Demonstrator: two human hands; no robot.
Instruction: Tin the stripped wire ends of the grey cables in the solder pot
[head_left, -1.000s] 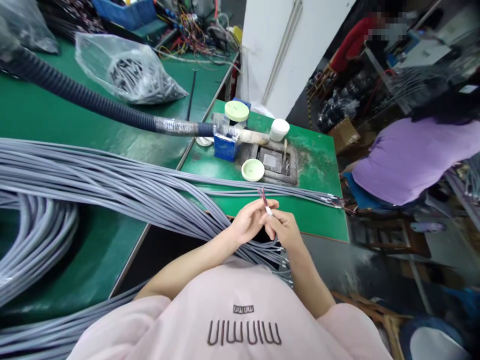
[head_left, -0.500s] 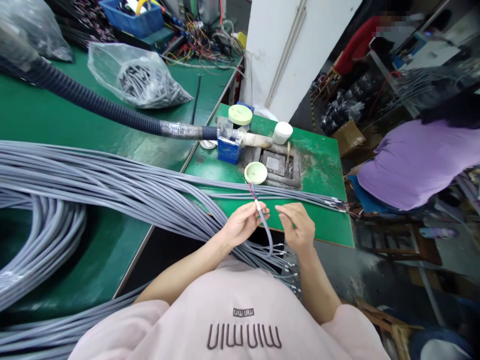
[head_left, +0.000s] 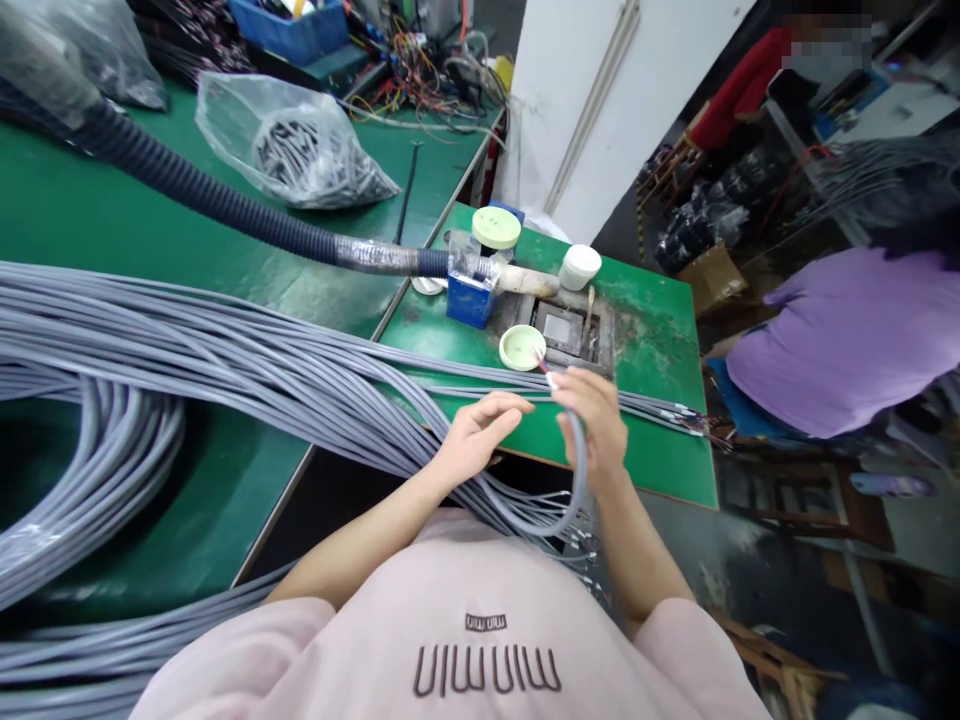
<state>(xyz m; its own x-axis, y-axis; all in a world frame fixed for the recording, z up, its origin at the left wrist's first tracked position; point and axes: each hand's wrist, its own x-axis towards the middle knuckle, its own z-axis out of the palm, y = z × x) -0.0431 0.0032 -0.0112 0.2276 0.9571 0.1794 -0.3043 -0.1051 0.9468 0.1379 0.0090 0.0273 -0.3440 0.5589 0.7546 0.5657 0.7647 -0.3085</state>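
Pinching the grey cable (head_left: 579,450) near its white sleeve (head_left: 553,381), your right hand (head_left: 600,425) sits near-right of the pale-green dish (head_left: 519,347), cable end slanting dishward, bared wires (head_left: 542,364) at its rim, contact unclear; your empty left hand (head_left: 474,438), fingers loosely spread, sits dish near-side.

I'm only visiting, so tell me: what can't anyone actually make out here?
All in the head view:
- Tips of the coloured wires: too small and blurred to count.
- Part of the held cable: covered by the right hand.
- Far ends of the grey cables: cut off by the left edge.
- The blue bin's full contents: cut off by the top edge.
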